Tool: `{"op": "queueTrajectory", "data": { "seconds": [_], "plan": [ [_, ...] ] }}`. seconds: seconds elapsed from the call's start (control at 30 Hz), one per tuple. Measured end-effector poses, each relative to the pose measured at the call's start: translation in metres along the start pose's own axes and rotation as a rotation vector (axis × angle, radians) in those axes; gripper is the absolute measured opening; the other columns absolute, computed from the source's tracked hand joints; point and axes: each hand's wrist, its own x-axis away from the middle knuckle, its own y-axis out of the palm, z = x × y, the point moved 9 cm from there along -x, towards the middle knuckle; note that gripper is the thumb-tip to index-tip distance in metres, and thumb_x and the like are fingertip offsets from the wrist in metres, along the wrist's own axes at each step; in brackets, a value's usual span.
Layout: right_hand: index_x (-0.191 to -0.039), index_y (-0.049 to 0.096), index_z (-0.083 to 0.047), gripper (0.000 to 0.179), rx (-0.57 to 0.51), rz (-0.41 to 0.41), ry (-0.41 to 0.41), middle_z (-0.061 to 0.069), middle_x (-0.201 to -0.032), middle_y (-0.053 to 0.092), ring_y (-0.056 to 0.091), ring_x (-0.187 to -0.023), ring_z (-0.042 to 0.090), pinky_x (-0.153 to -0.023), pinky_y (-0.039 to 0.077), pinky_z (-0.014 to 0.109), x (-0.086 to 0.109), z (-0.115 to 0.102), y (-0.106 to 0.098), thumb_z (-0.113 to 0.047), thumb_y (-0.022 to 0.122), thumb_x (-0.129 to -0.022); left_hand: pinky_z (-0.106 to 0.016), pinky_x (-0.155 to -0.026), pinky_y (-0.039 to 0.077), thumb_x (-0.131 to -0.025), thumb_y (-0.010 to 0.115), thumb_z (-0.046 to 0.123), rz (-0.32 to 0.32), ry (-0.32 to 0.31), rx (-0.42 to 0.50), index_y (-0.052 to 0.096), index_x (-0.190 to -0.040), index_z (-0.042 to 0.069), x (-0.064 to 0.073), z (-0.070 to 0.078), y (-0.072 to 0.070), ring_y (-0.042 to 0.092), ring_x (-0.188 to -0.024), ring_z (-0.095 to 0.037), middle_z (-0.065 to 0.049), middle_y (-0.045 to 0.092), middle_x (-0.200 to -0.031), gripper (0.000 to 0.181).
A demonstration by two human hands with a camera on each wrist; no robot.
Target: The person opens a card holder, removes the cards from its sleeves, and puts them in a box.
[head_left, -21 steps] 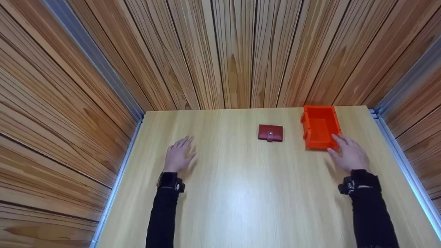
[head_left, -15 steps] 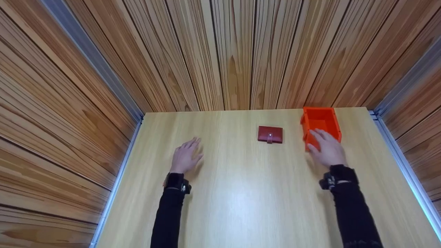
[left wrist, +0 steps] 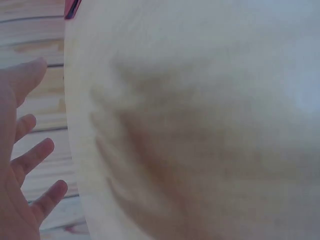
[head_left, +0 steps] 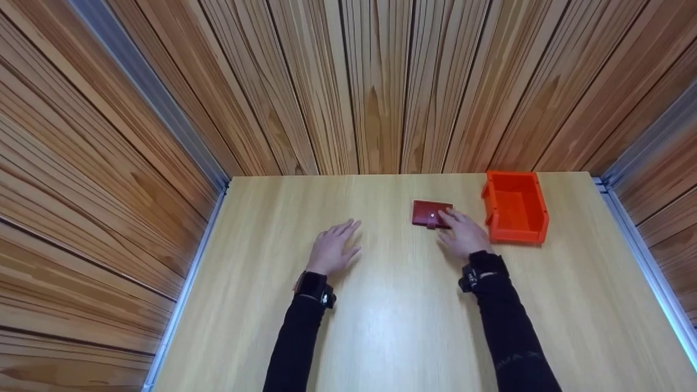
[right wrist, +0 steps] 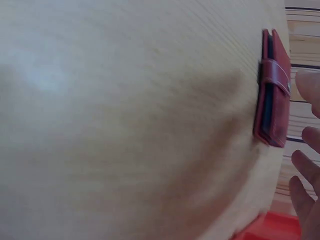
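Note:
A dark red wallet (head_left: 427, 213) with a snap strap lies flat on the light wood table (head_left: 381, 326). Over its right end reaches my right hand (head_left: 464, 235), fingers spread and relaxed, overlapping the wallet's corner in the head view. In the right wrist view the wallet (right wrist: 275, 90) shows its strap and edge, with my right fingertips (right wrist: 304, 165) beside it and nothing gripped. To the left of the wallet, my left hand (head_left: 333, 249) hovers above the table with loose, spread fingers and holds nothing; its shadow falls below it in the left wrist view.
An orange open-topped bin (head_left: 517, 209) stands at the back right of the table, just right of my right hand. Wood-plank walls (head_left: 375, 98) rise behind and at both sides, with metal rails (head_left: 185, 283) along the table's side edges.
My right hand has swept left from the orange bin to the wallet. The left hand has shifted right, toward the wallet. Wallet and bin have stayed in place on the table.

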Motion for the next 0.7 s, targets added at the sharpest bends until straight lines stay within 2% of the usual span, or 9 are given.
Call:
{"op": "queueTrajectory", "data": {
  "seconds": [0.17,0.33,0.53,0.7],
  "plan": [
    [-0.158,0.040,-0.003,0.065,-0.001,-0.050,0.002,0.020,-0.167,0.032,0.029,-0.153,0.045,-0.122,0.028,0.061,0.001,-0.005,0.018,-0.027,0.064,-0.102,-0.055,-0.118,0.037,-0.102,0.063,0.042,-0.020,0.028,-0.017,0.038,-0.161,0.027,-0.004,0.016,0.007,0.044,-0.148,-0.026,0.001,0.041,-0.166,0.066],
    [-0.154,0.044,0.001,0.066,-0.029,-0.038,-0.012,0.020,-0.165,0.036,0.028,-0.153,0.045,-0.123,0.027,0.060,0.006,-0.003,0.022,-0.025,0.067,-0.099,-0.053,-0.119,0.037,-0.103,0.059,0.044,-0.059,0.042,-0.058,0.035,-0.162,0.029,-0.008,0.023,0.018,0.043,-0.149,-0.024,0.002,0.039,-0.166,0.065],
    [-0.154,0.046,-0.003,0.064,-0.077,-0.087,-0.031,0.017,-0.166,0.035,0.028,-0.154,0.043,-0.123,0.027,0.060,0.003,-0.006,0.030,-0.028,0.067,-0.099,-0.052,-0.119,0.037,-0.103,0.059,0.043,-0.090,0.062,-0.060,0.035,-0.162,0.029,-0.015,0.035,0.031,0.043,-0.149,-0.024,0.001,0.039,-0.166,0.065],
    [-0.155,0.047,-0.009,0.064,-0.097,-0.137,-0.040,0.014,-0.167,0.034,0.030,-0.154,0.040,-0.123,0.028,0.060,0.001,-0.018,0.037,-0.031,0.068,-0.099,-0.051,-0.118,0.038,-0.103,0.061,0.043,-0.084,0.082,-0.068,0.036,-0.162,0.030,-0.021,0.042,0.034,0.043,-0.149,-0.023,0.002,0.039,-0.166,0.065]
  ]
}}
